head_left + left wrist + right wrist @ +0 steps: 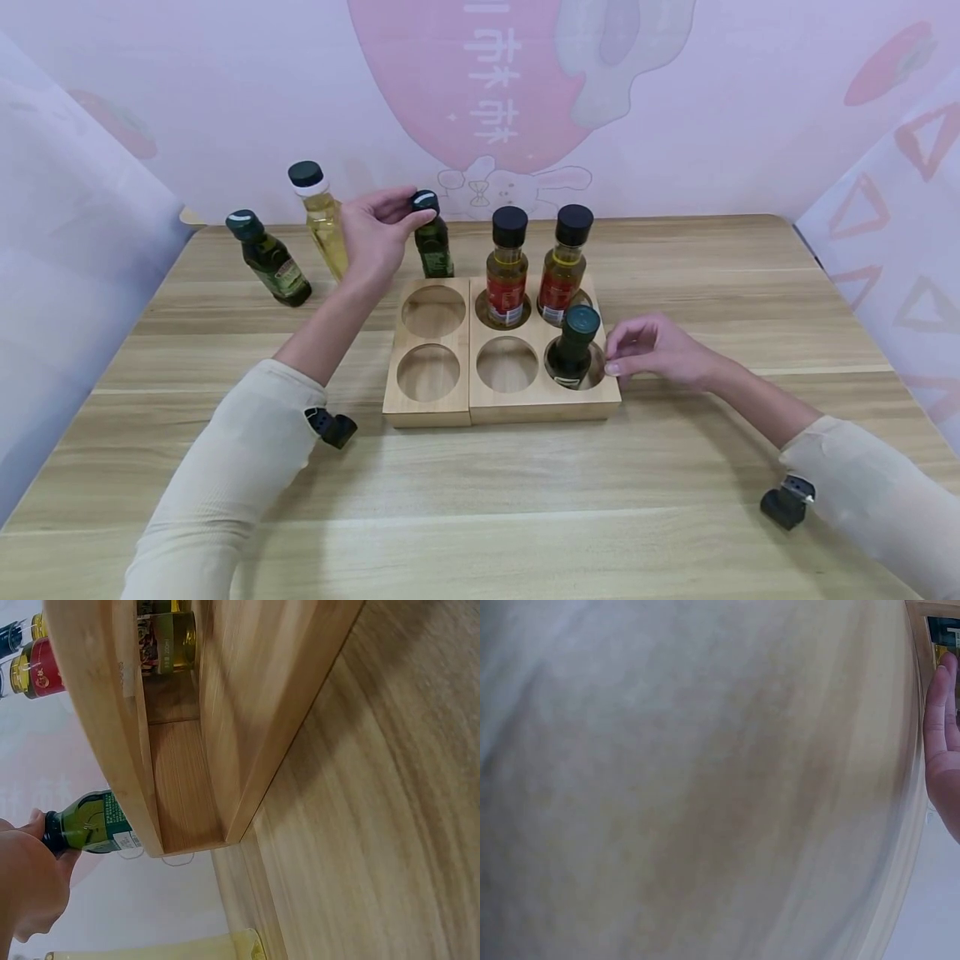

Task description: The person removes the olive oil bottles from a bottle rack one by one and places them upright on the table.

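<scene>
Behind a pale wooden rack (pixel 540 412) with round holes, my left hand (pixel 372 242) pinches the dark cap of a small green oil bottle (pixel 435 254) between thumb and fingers. The bottle is upright, and its base is hidden by the rack's back edge. In the left wrist view the hand (pixel 34 877) wraps the cap of the same bottle (pixel 94 825). My right hand (pixel 660 350) is at the rack's right side, fingertips right at its edge, thumb below. Beside those fingertips, a green-capped bottle (pixel 573 346) leans in the front right hole.
Two red-labelled bottles (pixel 507 275) with black caps stand in back-row holes. To the left are another small green bottle (pixel 276 268) and a taller bottle of yellow oil (pixel 322 221), partly behind my left hand. A printed backdrop (pixel 750 108) rises behind the table.
</scene>
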A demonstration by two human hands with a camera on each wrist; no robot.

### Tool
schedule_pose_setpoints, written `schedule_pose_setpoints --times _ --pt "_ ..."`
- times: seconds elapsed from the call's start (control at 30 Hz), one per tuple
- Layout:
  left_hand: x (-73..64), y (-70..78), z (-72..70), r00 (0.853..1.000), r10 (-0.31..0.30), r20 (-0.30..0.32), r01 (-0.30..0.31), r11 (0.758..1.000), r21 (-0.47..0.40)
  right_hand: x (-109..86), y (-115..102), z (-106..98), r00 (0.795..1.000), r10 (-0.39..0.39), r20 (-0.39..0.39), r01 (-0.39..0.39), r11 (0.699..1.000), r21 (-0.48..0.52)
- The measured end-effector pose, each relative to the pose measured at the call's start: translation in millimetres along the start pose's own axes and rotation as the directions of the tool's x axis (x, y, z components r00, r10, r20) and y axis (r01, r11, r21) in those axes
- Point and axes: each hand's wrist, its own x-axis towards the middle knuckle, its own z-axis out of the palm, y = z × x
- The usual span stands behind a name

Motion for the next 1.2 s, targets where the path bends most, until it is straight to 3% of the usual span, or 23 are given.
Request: schedule_pose_setpoints --times 1.2 --pt "-6.5 -4.7 0.3 0.997 0.023 0.08 -0.028 0.997 0.071 -0.1 0.8 1.7 1.0 -0.013 -0.015 0.013 1.0 0.021"
